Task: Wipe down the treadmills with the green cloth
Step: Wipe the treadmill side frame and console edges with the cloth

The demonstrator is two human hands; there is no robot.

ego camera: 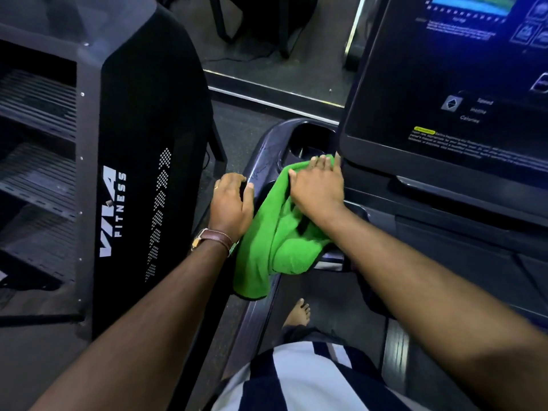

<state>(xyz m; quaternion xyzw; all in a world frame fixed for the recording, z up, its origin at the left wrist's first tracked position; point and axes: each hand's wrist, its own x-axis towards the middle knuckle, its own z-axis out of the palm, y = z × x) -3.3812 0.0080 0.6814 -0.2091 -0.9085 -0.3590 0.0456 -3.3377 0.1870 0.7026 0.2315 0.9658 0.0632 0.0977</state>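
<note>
Cloth under flat right hand, wiping treadmill tray; left hand grips edge. Next guess: cupholder.

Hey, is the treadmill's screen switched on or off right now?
On. The treadmill screen glows blue with lit graphics and icons at the top right, above the console's printed labels.
</note>
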